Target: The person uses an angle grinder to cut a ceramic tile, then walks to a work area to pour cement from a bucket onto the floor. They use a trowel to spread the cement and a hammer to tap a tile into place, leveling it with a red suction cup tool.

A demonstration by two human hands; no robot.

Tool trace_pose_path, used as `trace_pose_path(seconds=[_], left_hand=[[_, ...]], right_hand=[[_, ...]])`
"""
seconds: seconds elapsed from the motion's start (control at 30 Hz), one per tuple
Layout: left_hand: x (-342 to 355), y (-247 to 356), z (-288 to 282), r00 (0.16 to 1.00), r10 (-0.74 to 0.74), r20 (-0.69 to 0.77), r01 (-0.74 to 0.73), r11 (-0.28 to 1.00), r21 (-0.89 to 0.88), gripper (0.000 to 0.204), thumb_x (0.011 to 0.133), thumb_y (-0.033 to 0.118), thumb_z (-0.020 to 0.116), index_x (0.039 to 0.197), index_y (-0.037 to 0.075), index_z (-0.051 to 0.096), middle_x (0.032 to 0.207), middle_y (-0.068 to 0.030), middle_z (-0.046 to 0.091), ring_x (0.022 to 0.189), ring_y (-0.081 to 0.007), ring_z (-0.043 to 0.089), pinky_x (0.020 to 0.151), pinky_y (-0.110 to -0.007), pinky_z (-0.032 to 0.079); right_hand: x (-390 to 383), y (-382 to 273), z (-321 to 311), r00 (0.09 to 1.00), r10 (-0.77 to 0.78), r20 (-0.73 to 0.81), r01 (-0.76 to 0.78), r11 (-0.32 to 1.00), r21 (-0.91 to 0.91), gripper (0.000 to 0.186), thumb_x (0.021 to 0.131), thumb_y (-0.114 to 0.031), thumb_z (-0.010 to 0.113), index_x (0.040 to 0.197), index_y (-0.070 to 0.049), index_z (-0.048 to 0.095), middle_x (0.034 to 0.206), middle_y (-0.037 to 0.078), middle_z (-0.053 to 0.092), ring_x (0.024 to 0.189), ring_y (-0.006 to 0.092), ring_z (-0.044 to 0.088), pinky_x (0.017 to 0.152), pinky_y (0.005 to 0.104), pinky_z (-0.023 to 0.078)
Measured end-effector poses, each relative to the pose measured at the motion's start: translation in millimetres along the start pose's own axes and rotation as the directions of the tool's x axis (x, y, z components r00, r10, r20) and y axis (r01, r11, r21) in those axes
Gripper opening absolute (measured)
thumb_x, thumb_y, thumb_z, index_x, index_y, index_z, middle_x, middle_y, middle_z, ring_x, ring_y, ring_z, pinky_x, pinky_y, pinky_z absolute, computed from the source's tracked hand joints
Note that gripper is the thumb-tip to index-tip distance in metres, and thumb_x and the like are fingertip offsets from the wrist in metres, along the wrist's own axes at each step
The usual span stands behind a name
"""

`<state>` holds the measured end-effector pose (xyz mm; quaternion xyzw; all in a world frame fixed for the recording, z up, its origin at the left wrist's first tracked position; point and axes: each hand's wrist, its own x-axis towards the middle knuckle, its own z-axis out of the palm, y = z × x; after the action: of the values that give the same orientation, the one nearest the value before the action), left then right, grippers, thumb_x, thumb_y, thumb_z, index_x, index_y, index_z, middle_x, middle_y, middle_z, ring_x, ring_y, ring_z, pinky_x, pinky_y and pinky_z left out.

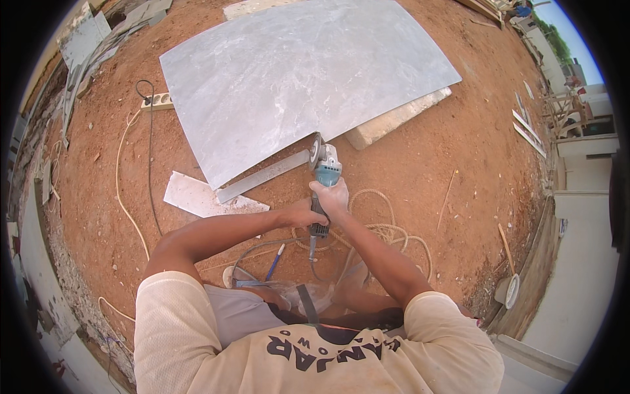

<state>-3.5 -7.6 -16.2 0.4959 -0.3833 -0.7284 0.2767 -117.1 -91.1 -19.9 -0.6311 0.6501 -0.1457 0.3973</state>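
A teal angle grinder (326, 169) is held in both hands, its disc at the near edge of a large grey stone slab (295, 79). My right hand (331, 197) grips the grinder's body; my left hand (306, 215) is closed on its dark rear handle. A narrow strip (262, 176) lies beneath the slab's near edge, partly over a white offcut (200, 196). A pale block (400, 118) supports the slab's right side.
Orange dirt ground (459, 217) carries coiled rope (390, 233), cords, a power strip (157, 101) at left and a blue marker (274, 262) near my legs. Scrap boards (528, 134) and a white bucket (508, 292) lie at right, beside walls.
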Motion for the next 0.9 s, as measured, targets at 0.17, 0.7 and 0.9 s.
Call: trace_pose_path(seconds=[0.17, 0.7, 0.9], left_hand=[[-6, 8, 0, 0.999, 0.045, 0.004, -0.045, 0.999, -0.028, 0.039, 0.077, 0.022, 0.074, 0.110, 0.003, 0.067, 0.097, -0.0069, 0.069, 0.091, -0.0183, 0.064, 0.080, -0.034, 0.052], [-1, -6, -3, 1.000, 0.017, -0.005, -0.017, 1.000, -0.018, 0.042, 0.078, 0.028, 0.074, 0.112, 0.005, 0.065, 0.095, -0.0064, 0.068, 0.081, -0.0168, 0.066, 0.063, -0.031, 0.055], [-2, -7, -4, 1.000, 0.011, -0.007, -0.011, 1.000, -0.016, 0.042, 0.078, 0.027, 0.073, 0.112, 0.005, 0.065, 0.095, -0.0066, 0.068, 0.081, -0.0170, 0.066, 0.063, -0.031, 0.056]], right_hand=[[-1, -2, 0, 1.000, 0.000, -0.002, 0.000, 1.000, 0.003, 0.058, 0.068, -0.037, 0.082, 0.101, 0.006, 0.061, 0.092, 0.022, 0.070, 0.088, 0.0344, 0.070, 0.081, 0.0429, 0.054], [4, 2, 7, 1.000, 0.021, -0.001, -0.021, 0.999, -0.049, 0.058, 0.067, -0.038, 0.080, 0.100, 0.006, 0.061, 0.094, 0.022, 0.070, 0.090, 0.0343, 0.069, 0.083, 0.0429, 0.053], [1, 0, 5, 1.000, 0.025, -0.003, -0.025, 1.000, -0.013, 0.059, 0.067, -0.038, 0.081, 0.101, 0.006, 0.061, 0.095, 0.021, 0.070, 0.090, 0.0323, 0.069, 0.083, 0.0419, 0.053]])
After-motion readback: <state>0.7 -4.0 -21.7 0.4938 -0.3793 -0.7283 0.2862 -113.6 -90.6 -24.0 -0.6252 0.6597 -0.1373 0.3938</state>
